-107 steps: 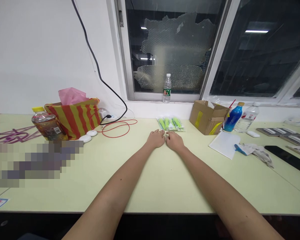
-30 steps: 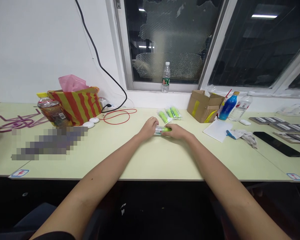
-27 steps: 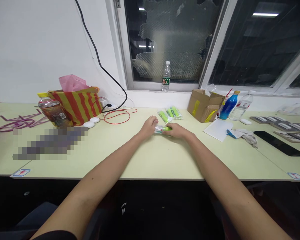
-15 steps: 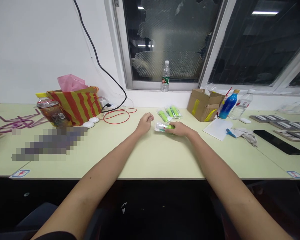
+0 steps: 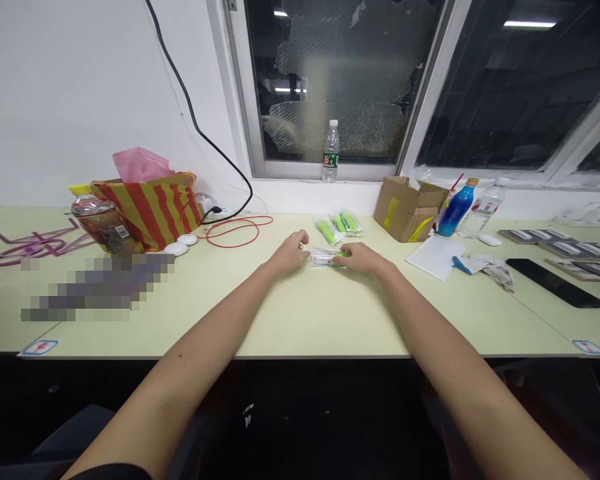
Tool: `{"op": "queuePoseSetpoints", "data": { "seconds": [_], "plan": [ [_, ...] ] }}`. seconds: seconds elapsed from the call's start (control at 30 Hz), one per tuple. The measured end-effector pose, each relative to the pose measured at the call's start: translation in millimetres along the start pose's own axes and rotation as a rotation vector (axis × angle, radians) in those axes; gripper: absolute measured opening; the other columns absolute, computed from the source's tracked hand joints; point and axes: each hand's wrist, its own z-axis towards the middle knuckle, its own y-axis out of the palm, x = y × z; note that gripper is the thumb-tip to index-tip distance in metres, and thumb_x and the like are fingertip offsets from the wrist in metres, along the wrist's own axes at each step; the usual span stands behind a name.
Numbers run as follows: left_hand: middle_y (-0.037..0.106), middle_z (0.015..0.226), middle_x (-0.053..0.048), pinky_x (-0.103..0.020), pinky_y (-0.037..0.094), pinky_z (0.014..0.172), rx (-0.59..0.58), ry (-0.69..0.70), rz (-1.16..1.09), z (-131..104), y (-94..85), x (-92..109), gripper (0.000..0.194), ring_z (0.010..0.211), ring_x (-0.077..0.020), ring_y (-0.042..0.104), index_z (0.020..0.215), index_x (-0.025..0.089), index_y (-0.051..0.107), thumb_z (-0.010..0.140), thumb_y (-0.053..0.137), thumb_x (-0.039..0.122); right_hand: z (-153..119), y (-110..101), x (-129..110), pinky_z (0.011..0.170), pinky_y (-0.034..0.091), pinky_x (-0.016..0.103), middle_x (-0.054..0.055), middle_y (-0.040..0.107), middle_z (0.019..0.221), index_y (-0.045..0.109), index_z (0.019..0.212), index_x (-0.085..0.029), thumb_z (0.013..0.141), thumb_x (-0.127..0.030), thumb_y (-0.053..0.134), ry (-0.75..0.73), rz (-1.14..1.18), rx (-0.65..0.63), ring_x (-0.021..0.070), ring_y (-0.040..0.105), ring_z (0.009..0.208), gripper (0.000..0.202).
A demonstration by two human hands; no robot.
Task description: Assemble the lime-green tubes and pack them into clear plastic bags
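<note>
A clear plastic packet (image 5: 324, 258) with something bright green at its right end lies low over the table in front of me. My right hand (image 5: 363, 259) is closed around the packet's right end; its fingertips are partly hidden. At the packet's left end is my left hand (image 5: 291, 253), its fingers bent and the thumb held apart from them, close to the packet's edge. I see nothing clearly held in it. Just beyond my hands rest several similar bright green items in clear bags (image 5: 329, 231).
Behind right stands an open cardboard box (image 5: 407, 208), with a blue bottle (image 5: 459, 208) and white paper (image 5: 437, 257) near it. A striped bag (image 5: 165, 210), a drink bottle (image 5: 103, 220) and a red cable (image 5: 233, 233) are at left. A black flat object (image 5: 555, 283) lies right.
My left hand's thumb and fingers have parted, and the hand has shifted slightly toward me. The packet has turned a little and lies flatter under my right hand.
</note>
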Motion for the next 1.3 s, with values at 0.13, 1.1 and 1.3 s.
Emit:
{"op": "queuePoseSetpoints", "data": {
  "seconds": [0.13,1.1,1.3],
  "plan": [
    [0.055,0.104,-0.006,-0.035,0.047,0.084,-0.099,0.080,0.062,0,-0.6,-7,0.014,0.092,-0.0189,0.057,0.084,0.021,0.065,0.078,0.053,0.018,3,2,4,0.064,0.039,0.027,0.008,0.068,0.097,0.068,0.093,-0.018,0.081,-0.063,0.057,0.041,-0.015,0.019,0.0204,0.059,0.081,0.048],
    [0.061,0.121,-0.010,-0.035,0.046,0.096,-0.159,-0.008,-0.161,5,10.5,-15,0.043,0.105,-0.0237,0.059,0.102,0.023,0.077,0.067,0.075,0.048,5,12,1,0.096,0.043,0.031,0.008,0.062,0.129,0.065,0.123,-0.019,0.079,-0.046,0.067,-0.049,0.084,0.022,0.0253,0.058,0.115,0.052],
    [0.063,0.115,-0.009,-0.034,0.046,0.093,-0.117,-0.036,-0.198,4,11.6,-18,0.040,0.098,-0.0217,0.060,0.097,0.021,0.077,0.068,0.074,0.048,4,11,0,0.098,0.042,0.033,0.009,0.060,0.132,0.060,0.130,-0.019,0.072,-0.050,0.073,-0.074,0.029,-0.003,0.0274,0.054,0.120,0.067]
  ]
}}
